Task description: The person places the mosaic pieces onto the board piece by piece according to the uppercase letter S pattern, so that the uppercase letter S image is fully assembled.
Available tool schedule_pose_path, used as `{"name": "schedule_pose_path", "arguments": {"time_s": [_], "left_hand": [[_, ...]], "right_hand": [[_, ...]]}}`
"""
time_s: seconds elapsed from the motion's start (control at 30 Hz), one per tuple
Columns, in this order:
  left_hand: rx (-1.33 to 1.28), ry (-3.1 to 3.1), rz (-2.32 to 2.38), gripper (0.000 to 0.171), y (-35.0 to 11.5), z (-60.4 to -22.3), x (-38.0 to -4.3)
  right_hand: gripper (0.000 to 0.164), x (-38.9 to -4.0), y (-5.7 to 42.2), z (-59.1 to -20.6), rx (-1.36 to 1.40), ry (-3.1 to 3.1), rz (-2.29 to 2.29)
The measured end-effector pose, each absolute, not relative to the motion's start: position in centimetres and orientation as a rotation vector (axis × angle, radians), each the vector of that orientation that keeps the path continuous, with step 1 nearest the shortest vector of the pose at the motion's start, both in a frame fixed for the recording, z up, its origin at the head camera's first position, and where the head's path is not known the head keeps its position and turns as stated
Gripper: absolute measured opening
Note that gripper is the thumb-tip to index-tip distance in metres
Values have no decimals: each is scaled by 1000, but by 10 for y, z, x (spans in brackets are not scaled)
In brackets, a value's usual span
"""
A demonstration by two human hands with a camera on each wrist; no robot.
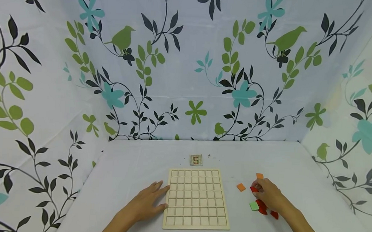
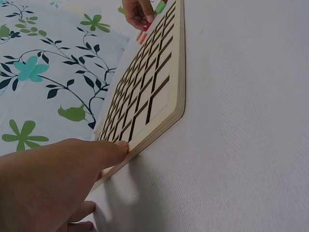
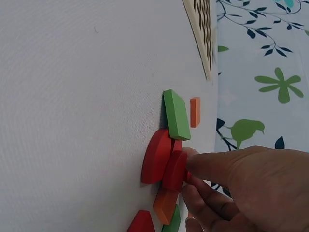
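Note:
A pale wooden board (image 1: 197, 200) with a grid of square recesses lies flat on the white table. My left hand (image 1: 151, 201) rests at its left edge, fingers extended; in the left wrist view the thumb touches the rim. Right of the board, my right hand (image 1: 268, 194) pinches a red block (image 1: 254, 189) between thumb and fingers. Under and beside that hand lie more red blocks (image 1: 261, 207) and a green square block (image 1: 254, 205). The right wrist view shows a red curved-edge block (image 3: 157, 157) and an orange block (image 3: 165, 205) close to the fingertips.
One orange tile (image 1: 241, 187) lies between board and right hand, another orange tile (image 1: 259, 176) just beyond the hand. A small card (image 1: 196, 160) with a figure like a 5 sits behind the board. Patterned cloth (image 1: 181, 77) rises behind the table and at both sides.

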State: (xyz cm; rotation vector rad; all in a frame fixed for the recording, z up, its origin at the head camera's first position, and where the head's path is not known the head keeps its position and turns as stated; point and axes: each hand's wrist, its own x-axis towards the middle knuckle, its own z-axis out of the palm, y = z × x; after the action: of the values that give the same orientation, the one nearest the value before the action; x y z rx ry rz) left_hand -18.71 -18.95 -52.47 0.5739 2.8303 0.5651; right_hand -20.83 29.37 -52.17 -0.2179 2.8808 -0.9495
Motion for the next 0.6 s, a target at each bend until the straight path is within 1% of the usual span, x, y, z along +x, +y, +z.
{"name": "schedule_pose_path", "arguments": {"time_s": [0.27, 0.5, 0.6], "left_hand": [[556, 2846, 562, 69, -189, -522, -187], [552, 2840, 574, 68, -190, -526, -186], [555, 2840, 575, 69, -189, -526, -185]], "right_hand": [[24, -214, 283, -524, -262, 2933, -909], [21, -226, 270, -522, -311, 3033, -774], [20, -233, 265, -519, -292, 3055, -739]]}}
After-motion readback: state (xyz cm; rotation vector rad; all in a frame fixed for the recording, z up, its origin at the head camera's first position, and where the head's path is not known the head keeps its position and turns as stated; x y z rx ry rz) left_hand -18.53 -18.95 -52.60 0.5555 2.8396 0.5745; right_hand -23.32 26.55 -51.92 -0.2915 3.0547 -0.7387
